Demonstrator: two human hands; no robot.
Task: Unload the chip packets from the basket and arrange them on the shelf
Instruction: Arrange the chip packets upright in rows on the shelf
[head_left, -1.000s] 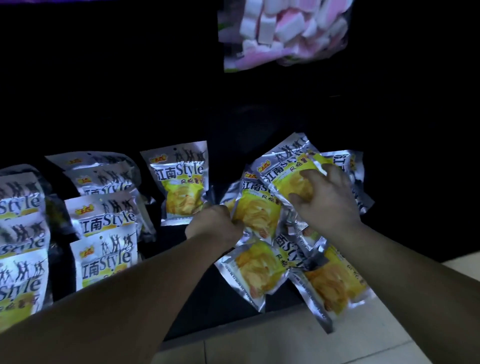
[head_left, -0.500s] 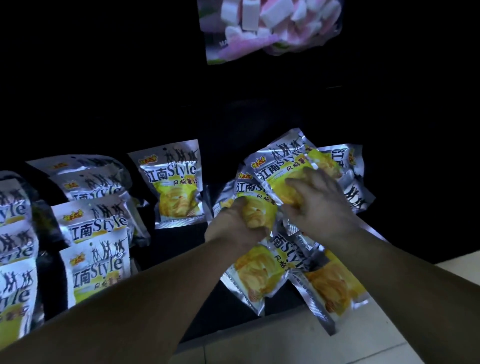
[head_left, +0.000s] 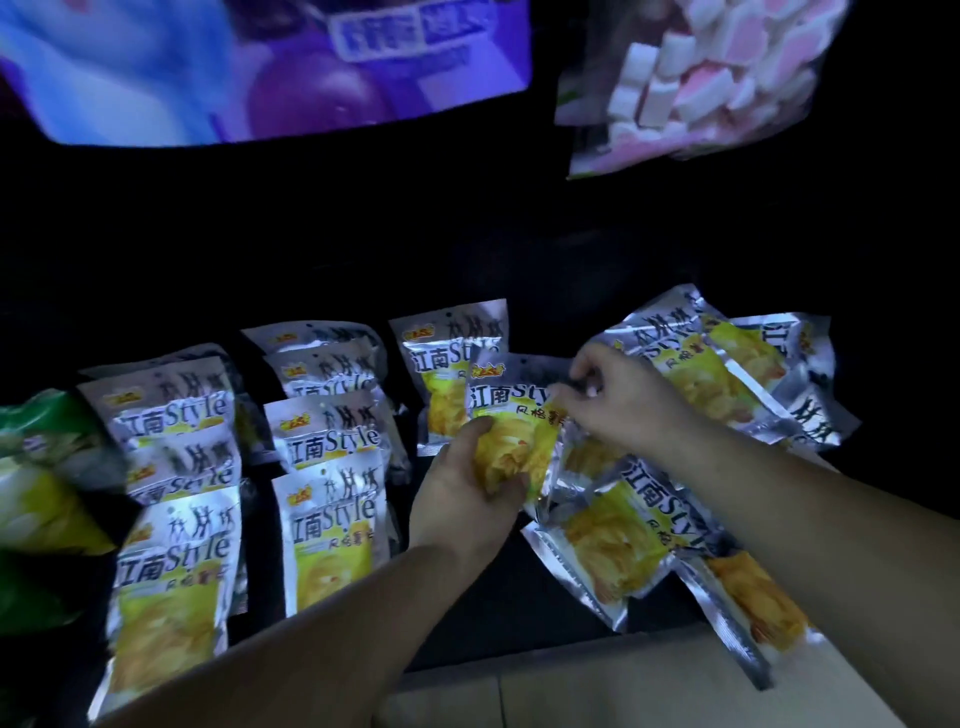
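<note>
- Our left hand (head_left: 470, 496) has its fingers clamped on the lower half of 1 silver-and-yellow chip packet (head_left: 511, 421), holding it upright so the printed face looks forward like those already set out.
- Our right hand (head_left: 626, 400) pinches that packet's upper right edge, fingertips together, probably to steady and square it.
- The held packet stands just in front of the lone packet (head_left: 447, 353) that begins a 3rd row, so we judge it is meant to go there.
- To the left, 2 rows of arranged packets (head_left: 324, 441) overlap neatly on the dark shelf (head_left: 519, 613).
- To the right lies a loose heap (head_left: 691, 395), jumbled at all angles, waiting to be sorted.
- No basket is in view.
- A marshmallow bag (head_left: 696, 78) hangs above, clear of our work.
</note>
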